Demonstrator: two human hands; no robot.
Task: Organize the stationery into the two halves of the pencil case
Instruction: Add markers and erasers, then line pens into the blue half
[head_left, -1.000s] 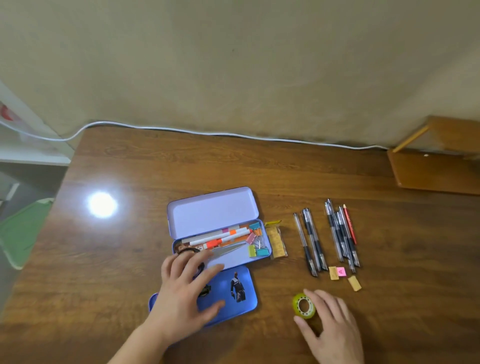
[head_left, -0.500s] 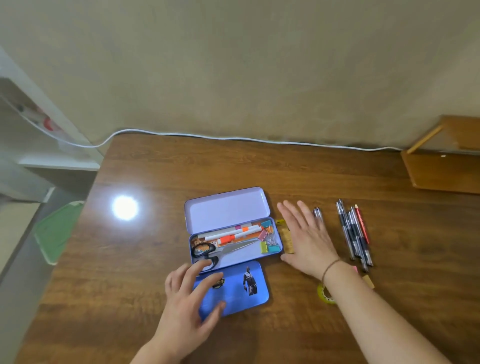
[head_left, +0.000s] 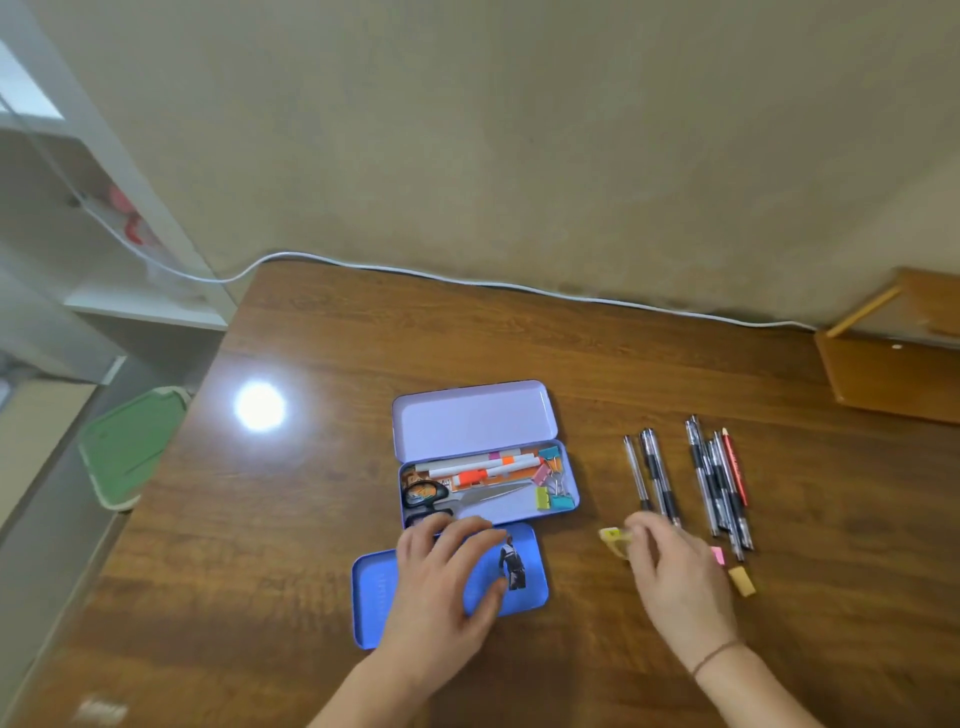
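Note:
The lilac pencil case (head_left: 470, 421) lies open at the table's middle. Its lower half (head_left: 519, 514) holds markers (head_left: 478, 467), scissors (head_left: 447, 501) and coloured binder clips (head_left: 553, 496). A separate blue half (head_left: 530, 597) lies just in front, and my left hand (head_left: 441, 582) rests flat on it with fingers spread. My right hand (head_left: 675, 577) pinches a small yellow packet (head_left: 614, 538), blurred, right of the case. Two pens (head_left: 652, 478) and a bunch of several pens with a red pencil (head_left: 719, 483) lie further right. Pink (head_left: 718, 555) and yellow (head_left: 742, 581) paper pieces lie beside my right hand.
A white cable (head_left: 519, 286) runs along the table's back edge by the wall. A wooden shelf piece (head_left: 893, 374) sits at the far right. Off the table's left edge are a green object (head_left: 130, 447) and white shelving (head_left: 78, 234). A lamp glare (head_left: 258, 406) shines on the wood.
My right hand drew back from beside the case toward me, bringing the yellow packet away from the case's right side. My left hand shifted up on the blue half. The tape roll is now hidden.

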